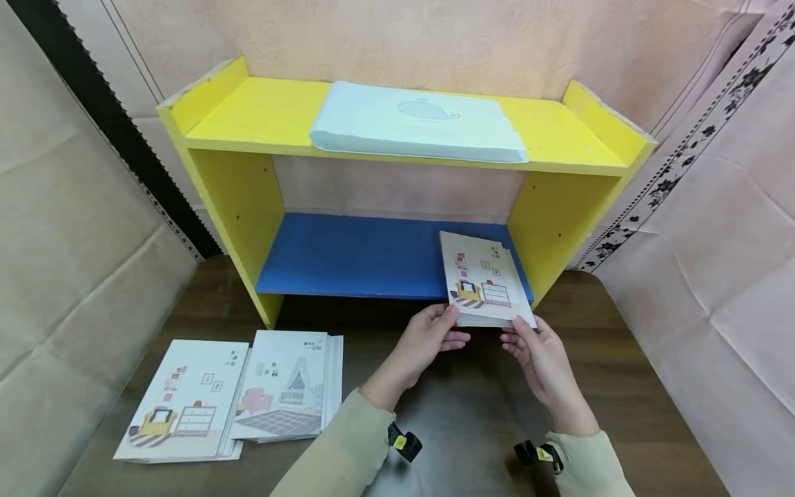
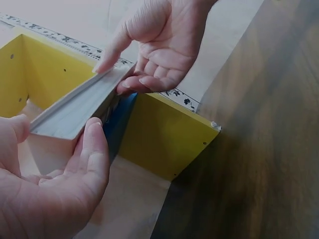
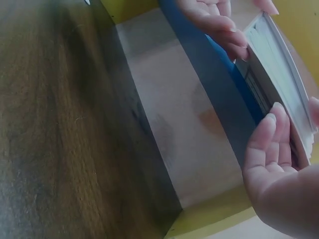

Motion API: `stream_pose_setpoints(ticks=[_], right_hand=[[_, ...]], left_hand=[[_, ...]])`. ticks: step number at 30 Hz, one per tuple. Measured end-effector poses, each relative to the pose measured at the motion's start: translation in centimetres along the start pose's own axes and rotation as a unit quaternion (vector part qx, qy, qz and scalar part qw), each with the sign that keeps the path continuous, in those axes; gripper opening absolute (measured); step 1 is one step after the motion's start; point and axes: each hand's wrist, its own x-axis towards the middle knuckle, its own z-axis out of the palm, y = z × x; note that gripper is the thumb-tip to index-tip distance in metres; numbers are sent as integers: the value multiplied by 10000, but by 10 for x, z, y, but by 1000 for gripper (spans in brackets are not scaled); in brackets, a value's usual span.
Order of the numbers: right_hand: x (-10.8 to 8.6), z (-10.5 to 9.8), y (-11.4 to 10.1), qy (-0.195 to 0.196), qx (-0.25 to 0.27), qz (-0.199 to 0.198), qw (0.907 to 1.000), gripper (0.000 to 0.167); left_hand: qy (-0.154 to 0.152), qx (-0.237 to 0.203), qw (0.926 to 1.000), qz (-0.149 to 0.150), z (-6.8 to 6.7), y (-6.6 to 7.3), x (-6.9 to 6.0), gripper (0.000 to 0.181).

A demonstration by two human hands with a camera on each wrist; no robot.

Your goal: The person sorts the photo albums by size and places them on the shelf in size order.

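Around the table, we see pale, creased cloth walls (image 1: pixel 81 276), with a black floral band at the right. The table (image 1: pixel 459 442) has a dark brown wood grain and carries a yellow shelf unit (image 1: pixel 230 207) with a blue lower board (image 1: pixel 354 255). A light blue packet (image 1: pixel 373 124) with a whale drawing lies on top. At the left we find two stacks of white booklets (image 1: pixel 288 386), side by side. The held booklets (image 1: pixel 484 276), slightly uneven, show a white cover with a yellow armchair, a dresser and pinkish shapes. They jut past the blue board's right front; we cannot tell whether they touch it. The left hand (image 1: pixel 425 338) and right hand (image 1: pixel 540 355) pinch their near corners.
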Motion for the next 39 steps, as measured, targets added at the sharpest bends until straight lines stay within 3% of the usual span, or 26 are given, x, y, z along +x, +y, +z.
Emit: stream_pose_setpoints(ticks=[10, 15, 19, 22, 29, 34, 39], right_hand=[[16, 3, -1, 597, -114, 57, 9981, 45], [23, 5, -2, 791, -276, -9, 9965, 42], [30, 6, -4, 945, -348, 72, 9949, 47], [33, 7, -6, 1068, -271, 160, 9938, 53], [38, 13, -11, 1378, -153, 455, 9893, 47], [39, 14, -13, 1498, -258, 600, 9866, 52], [33, 15, -8, 1349, -386, 564, 9885, 50]], left_hand=[[64, -390, 9986, -339, 1, 1, 18, 61], [-1, -1134, 9927, -403, 1, 1, 26, 61], [148, -1624, 9854, -482, 3, 2, 31, 60], [419, -1516, 9861, -530, 7, 2, 33, 63], [1008, -743, 9904, -585, 14, 8, 34, 69], [1040, -610, 9910, -581, 16, 12, 33, 66], [802, -644, 9927, -627, 17, 9, 27, 67]])
